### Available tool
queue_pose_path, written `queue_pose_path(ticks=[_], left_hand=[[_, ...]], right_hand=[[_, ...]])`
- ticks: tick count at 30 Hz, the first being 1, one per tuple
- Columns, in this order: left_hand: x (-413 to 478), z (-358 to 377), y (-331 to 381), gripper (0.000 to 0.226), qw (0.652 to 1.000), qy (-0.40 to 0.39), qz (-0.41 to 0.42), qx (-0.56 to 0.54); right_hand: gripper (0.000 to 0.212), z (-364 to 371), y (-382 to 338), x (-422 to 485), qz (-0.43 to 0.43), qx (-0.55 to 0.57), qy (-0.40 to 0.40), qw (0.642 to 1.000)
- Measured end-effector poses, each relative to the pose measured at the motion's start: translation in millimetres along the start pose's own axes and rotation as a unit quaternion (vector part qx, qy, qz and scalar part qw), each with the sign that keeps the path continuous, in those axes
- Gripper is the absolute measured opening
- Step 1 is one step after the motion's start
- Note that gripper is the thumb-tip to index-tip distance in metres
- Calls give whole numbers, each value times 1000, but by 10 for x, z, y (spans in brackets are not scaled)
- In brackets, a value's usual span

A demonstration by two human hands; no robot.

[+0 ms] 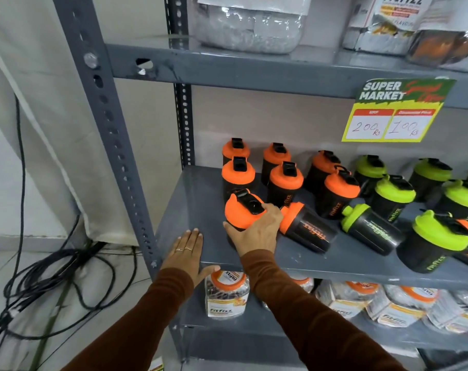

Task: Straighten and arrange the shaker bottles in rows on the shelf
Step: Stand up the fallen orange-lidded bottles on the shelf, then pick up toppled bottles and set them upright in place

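My right hand (257,231) grips an orange-lidded black shaker bottle (240,211) at the front left of the grey shelf (187,199); the bottle stands tilted. Behind it several orange-lidded shakers (286,180) stand upright in short rows. An orange-lidded shaker (307,228) lies on its side just right of my hand. A green-lidded shaker (372,228) also lies on its side. Other green-lidded shakers (395,192) stand upright to the right. My left hand (187,253) rests flat on the shelf's front edge, fingers apart, holding nothing.
A slotted grey upright (112,124) borders the shelf on the left. A price sign (393,111) hangs from the shelf above. Packaged jars (226,295) fill the shelf below. Black cables (48,274) lie on the floor at left.
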State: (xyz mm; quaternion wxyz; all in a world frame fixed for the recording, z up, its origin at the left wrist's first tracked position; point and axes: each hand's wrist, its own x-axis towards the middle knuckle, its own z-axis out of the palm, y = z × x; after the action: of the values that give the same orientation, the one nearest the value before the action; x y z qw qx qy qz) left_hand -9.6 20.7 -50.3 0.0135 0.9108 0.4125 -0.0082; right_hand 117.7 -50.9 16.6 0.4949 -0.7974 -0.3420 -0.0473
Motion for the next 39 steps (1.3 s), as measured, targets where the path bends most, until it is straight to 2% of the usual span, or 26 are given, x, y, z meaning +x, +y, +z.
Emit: queue_pose_path(ticks=[2,3,5,6,8,9,11,12,14,17,19,21,23,25,27,28,30,33,37,39], left_hand=[[-19,-18,16,97,1000,0,-2,-2],[-24,-19,17,97,1000,1,-3,-1],[-33,-21,21,110,1000,5,-1,2],[-33,-20,23,112,1000,5,-1,3],[-31,-17,29,97,1000,2,-3,3],[-28,-20,33,92,1000,1,-4,2],[-26,-25,39,90,1000,2,-2,3],[-25,-20,36,89,1000,2,-4,6],[-24,-19,38,89,1000,1,-8,9],[-28,-32,56,89,1000,3,-9,16],[-25,-35,53,89,1000,5,-7,16],[-23,-34,44,89,1000,11,-4,10],[-25,-25,46,89,1000,19,-4,3],[-34,-31,47,88,1000,22,-2,2],[-50,-15,35,90,999,34,1,-15],[-65,-14,34,94,998,54,0,-43],[-117,37,63,97,993,81,19,-85],[-292,184,268,66,984,108,107,-90],[-348,322,703,53,965,91,232,-86],[-234,322,958,49,950,111,276,-96]], right_hand=[[96,31,56,-43,-27,-18,11,999],[99,12,74,-66,-29,-10,-9,999],[104,-77,136,-114,-24,27,-62,997],[103,-140,192,-117,-23,47,-64,997],[91,-264,345,-55,-24,61,-18,998],[82,-323,431,21,-31,36,12,999],[73,-408,593,234,-51,-85,49,994],[76,-447,644,341,-51,-157,38,986],[90,-523,700,505,-9,-261,-34,965],[98,-564,778,584,10,-339,-118,933],[93,-554,815,568,-24,-353,-111,929],[88,-540,838,507,-48,-330,-70,940],[88,-541,847,471,-39,-249,-37,967],[90,-544,822,472,0,-83,-9,997],[92,-529,827,443,47,63,17,997],[93,-513,843,419,64,103,24,992],[98,-474,894,342,87,142,19,986],[106,-461,951,256,102,158,-34,982],[113,-631,1107,266,79,158,-128,976],[110,-837,1212,352,57,133,-139,980]])
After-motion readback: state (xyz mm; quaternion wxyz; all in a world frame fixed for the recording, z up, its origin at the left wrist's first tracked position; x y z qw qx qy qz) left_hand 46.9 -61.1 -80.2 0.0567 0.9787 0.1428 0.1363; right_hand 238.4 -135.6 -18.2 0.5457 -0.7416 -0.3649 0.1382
